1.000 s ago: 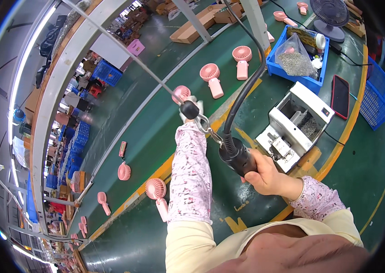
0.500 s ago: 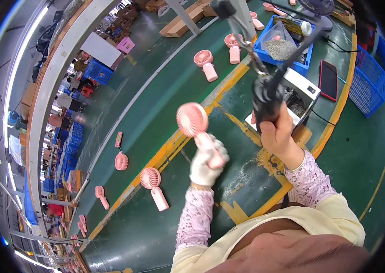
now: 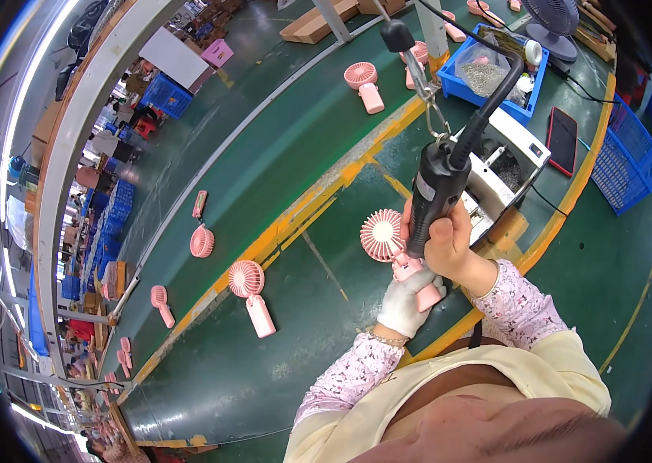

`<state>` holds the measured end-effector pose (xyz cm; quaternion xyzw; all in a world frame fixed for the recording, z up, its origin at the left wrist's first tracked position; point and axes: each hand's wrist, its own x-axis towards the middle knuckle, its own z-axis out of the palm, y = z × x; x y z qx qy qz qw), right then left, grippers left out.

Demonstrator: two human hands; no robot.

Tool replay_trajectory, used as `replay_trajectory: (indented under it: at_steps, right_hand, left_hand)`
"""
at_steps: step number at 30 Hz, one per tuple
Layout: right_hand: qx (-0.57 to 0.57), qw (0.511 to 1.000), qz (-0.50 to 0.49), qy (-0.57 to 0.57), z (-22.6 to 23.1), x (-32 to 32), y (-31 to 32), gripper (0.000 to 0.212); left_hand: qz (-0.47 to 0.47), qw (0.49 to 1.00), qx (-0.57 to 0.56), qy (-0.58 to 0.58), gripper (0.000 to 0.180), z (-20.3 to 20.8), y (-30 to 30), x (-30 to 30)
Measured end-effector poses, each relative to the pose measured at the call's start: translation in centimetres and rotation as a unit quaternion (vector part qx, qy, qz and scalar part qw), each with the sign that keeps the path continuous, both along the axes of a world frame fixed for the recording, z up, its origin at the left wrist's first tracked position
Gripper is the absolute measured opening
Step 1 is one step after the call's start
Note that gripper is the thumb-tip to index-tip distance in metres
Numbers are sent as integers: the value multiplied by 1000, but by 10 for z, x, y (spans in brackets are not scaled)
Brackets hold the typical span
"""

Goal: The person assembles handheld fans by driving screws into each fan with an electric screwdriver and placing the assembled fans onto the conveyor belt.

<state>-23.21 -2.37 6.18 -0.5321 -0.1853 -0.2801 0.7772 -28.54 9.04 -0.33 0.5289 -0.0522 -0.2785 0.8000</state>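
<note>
My left hand (image 3: 404, 302), in a white glove, is closed round the handle of a pink handheld fan (image 3: 382, 235) with its round grille turned up. My bare right hand (image 3: 450, 245) grips a black electric screwdriver (image 3: 438, 181), which hangs from a metal chain with a thick black cable bending away. The screwdriver's lower end is right over the fan's handle, close to my left hand; its tip is hidden, so contact cannot be told. A second pink fan (image 3: 247, 279) lies on the bench to the left of my hands.
A white screw feeder (image 3: 525, 139) stands beyond my right hand. Behind it is a blue bin (image 3: 522, 116) of small metal parts; a phone (image 3: 562, 141) lies to its right. Several pink fans, including one (image 3: 364, 81), lie on the green belt (image 3: 279, 185). A blue basket (image 3: 625, 166) sits far right.
My left hand has carried the fan rightward and toward me, under the screwdriver. My right hand has brought the screwdriver slightly left and lower. The fans on the belt have shifted in the view.
</note>
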Motion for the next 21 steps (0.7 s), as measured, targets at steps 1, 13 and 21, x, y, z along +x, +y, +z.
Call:
replay_trajectory:
  at_steps: [1, 13, 21]
  right_hand:
    - [-10, 1000, 1, -1, -2, 0, 0, 60]
    - [-102, 993, 51, -16, -38, 4, -1, 65]
    - [-126, 988, -50, -78, -17, 11, -22, 66]
  left_hand:
    - [22, 999, -16, 22, 20, -1, -1, 0]
    - [8, 853, 365, -374, 18, 7, 2, -6]
    - [42, 962, -167, 212, 16, 1, 2, 4]
